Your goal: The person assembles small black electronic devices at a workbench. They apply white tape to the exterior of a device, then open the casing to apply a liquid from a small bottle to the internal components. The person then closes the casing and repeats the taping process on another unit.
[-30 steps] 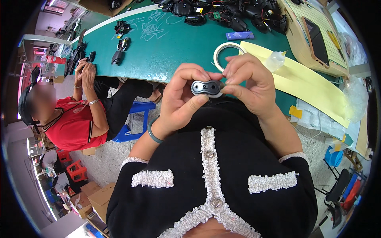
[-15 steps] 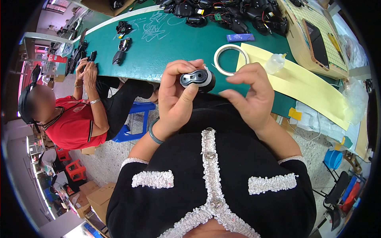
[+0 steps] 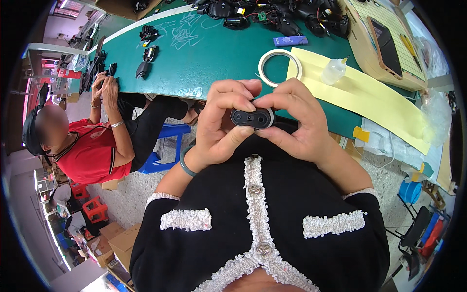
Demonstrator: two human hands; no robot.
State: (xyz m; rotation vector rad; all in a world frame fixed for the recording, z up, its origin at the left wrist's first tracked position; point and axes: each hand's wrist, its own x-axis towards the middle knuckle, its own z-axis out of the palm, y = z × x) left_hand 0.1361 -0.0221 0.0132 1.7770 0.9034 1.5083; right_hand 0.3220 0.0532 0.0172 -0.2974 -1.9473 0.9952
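A small black-and-white device (image 3: 250, 118) with a pill-shaped black face is up in front of my chest. That face has round, lens-like openings and a small square one at its middle. My left hand (image 3: 221, 119) grips the device's left side, fingers curled over the top and thumb underneath. From the other side my right hand (image 3: 297, 119) pinches it between forefinger and thumb. Fingers cover much of the body. Beyond the hands, a roll of masking tape (image 3: 263, 63) lies on the green table (image 3: 170, 73), partly over a yellow sheet (image 3: 374, 95).
A translucent squeeze bottle (image 3: 333, 71) stands on the sheet. Farther back are a purple box (image 3: 290, 40) and heaped black devices with wires (image 3: 287, 24). A phone (image 3: 384, 46) lies on a beige machine at right. Leftward, a person in red (image 3: 92, 148) works at the table.
My right hand has come left and closed on the device. The black face, glossy and tilted before, now shows matte with different openings, and the device has moved slightly down.
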